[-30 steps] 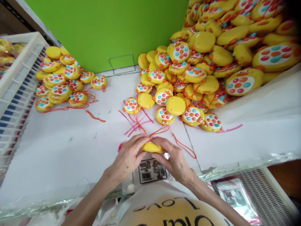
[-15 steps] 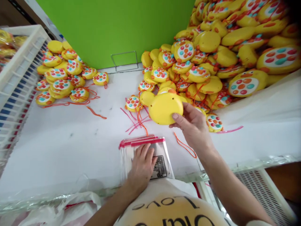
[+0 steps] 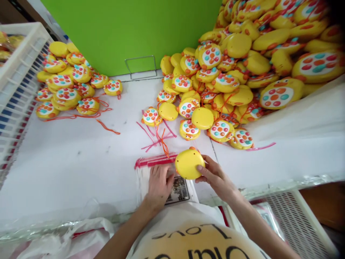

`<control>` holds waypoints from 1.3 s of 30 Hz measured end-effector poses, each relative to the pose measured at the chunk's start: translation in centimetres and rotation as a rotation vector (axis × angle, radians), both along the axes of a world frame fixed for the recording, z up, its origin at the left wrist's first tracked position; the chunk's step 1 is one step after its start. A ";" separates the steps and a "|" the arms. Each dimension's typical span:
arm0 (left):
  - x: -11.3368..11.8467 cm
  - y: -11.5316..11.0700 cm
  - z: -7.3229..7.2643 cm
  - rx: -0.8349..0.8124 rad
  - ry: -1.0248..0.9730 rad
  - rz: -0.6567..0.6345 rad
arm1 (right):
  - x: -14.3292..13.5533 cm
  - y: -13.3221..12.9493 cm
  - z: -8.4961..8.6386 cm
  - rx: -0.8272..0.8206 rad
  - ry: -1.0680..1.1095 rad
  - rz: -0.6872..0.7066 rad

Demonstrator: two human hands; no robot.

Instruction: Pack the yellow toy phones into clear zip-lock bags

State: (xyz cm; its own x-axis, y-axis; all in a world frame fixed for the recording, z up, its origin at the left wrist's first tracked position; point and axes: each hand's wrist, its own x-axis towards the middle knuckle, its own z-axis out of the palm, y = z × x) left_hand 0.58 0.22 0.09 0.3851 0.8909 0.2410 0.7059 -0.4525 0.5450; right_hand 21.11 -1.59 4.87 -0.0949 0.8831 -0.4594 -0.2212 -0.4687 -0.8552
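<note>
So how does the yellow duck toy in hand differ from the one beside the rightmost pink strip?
The held duck toy shows its yellow back; the tabletop duck toy shows coloured bumps on a white panel. The held duck toy is in the right hand; the tabletop duck toy lies on the white table. Both are yellow.

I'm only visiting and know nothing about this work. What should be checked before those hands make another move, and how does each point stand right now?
1. Right hand has hold of the yellow toy: ok, thumb across its back.
2. Left hand is on the pink-edged clear bags: ok.
3. Toy's front is in view: not ok, its plain back faces the camera.
4. Printed label is fully visible: not ok, the left hand hides part.
5. Top bag is open: cannot tell, the hand covers too much.
6. Pink strips are gathered up: not ok, they lie scattered beyond the bags.
</note>
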 end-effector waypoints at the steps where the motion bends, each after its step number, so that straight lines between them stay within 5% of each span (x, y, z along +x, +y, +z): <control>1: -0.2 -0.1 -0.1 -0.003 -0.010 0.016 | 0.3 -0.2 0.3 -0.011 0.006 0.041; 6: -0.9 -0.1 -0.4 0.011 -0.058 -0.057 | 0.7 -1.0 1.5 -0.064 0.106 0.284; 9: -0.9 0.0 -0.4 0.041 -0.055 -0.076 | -0.7 -0.5 1.9 0.019 0.141 0.295; 15: -0.7 -0.4 0.4 0.110 0.004 -0.147 | -4.1 1.7 1.8 0.393 -0.447 0.338; 21: -3.0 -0.8 2.6 0.149 -0.064 -0.197 | -3.5 1.6 1.6 0.462 -0.673 0.454; 23: -4.3 -0.6 3.5 0.172 -0.124 -0.112 | -3.3 1.4 1.6 0.460 -0.714 0.454; 25: -5.3 -0.2 4.3 0.067 -0.199 0.090 | -3.3 1.3 1.6 0.465 -0.743 0.450; 28: -5.8 0.6 4.9 -0.366 -0.359 0.390 | -3.5 1.1 1.5 0.479 -0.762 0.447; 32: -4.6 1.7 4.2 -0.733 -0.584 0.353 | -3.7 1.3 1.7 0.538 -0.868 0.506; 39: -3.9 2.2 3.9 -0.708 -0.638 0.327 | -4.5 2.8 2.3 0.668 -1.069 0.732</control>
State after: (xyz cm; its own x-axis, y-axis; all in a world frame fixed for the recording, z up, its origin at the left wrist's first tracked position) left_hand -3.35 2.45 4.00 0.0800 0.9476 -0.3092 0.2201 0.2857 0.9327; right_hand 16.64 1.17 7.20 -0.4915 0.8611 -0.1298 0.7562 0.3481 -0.5541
